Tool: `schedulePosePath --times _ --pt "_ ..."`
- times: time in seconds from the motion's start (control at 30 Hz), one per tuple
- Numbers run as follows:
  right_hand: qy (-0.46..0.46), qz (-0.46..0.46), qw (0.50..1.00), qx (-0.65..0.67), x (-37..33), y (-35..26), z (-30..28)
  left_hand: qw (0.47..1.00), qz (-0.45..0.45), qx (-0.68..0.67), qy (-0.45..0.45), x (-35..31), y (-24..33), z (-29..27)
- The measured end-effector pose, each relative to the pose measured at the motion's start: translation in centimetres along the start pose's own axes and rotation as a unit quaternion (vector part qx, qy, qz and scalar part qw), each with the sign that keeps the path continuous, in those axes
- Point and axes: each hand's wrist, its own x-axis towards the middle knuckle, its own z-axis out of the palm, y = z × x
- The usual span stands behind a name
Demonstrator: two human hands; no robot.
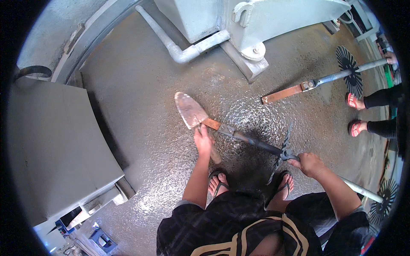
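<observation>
Your black shirt (205, 226) lies nearest the view. Your left hand (203, 140) closes around the trowel (189, 110) near its neck; your right hand (309, 165) grips the pole (256, 143) beside its spiked disc (287, 154). The trowel blade overlaps the pole's orange end strip (211, 123); firm contact cannot be confirmed. Work at this strip appears under way; whether any portion is finished cannot be told. Farther out, over the wet floor (136, 111), a co-worker's hand (390, 57) holds a second pole (333, 78), well apart from your trowel.

trowel (188, 109): worn matt metal blade | pole (258, 144): scuffed metal | floor (160, 158): rough, wet, glossy | shirt (181, 228): matt cloth
</observation>
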Motion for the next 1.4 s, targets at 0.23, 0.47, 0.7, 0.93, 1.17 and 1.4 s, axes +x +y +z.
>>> schedulePosePath --times 0.23,0.47,0.7,0.93,1.17,1.4 --pt "0.039 -0.015 0.999 -0.019 0.7 1.5 1.5 1.000 -0.004 0.012 -0.022 -1.3 -0.6 0.0" --pt "0.015 -0.001 1.000 -0.026 -0.2 0.5 0.3 0.996 -0.052 -0.063 -0.026 -4.1 0.1 -0.5" --pt "-0.020 0.011 1.000 0.013 0.3 0.5 0.2 0.996 -0.020 -0.079 0.039 -1.3 2.2 -3.0" --pt "0.012 0.020 1.000 -0.009 0.2 0.0 0.6 0.998 -0.021 -0.040 -0.038 -2.0 -0.6 -0.2" --pt "0.016 0.009 1.000 -0.013 -0.1 -0.2 0.4 0.999 0.012 -0.010 -0.030 -1.0 -0.8 -0.2" --pt "0.043 -0.015 0.999 -0.030 0.4 0.4 1.3 1.000 0.010 -0.011 -0.023 -0.6 -0.7 0.1"
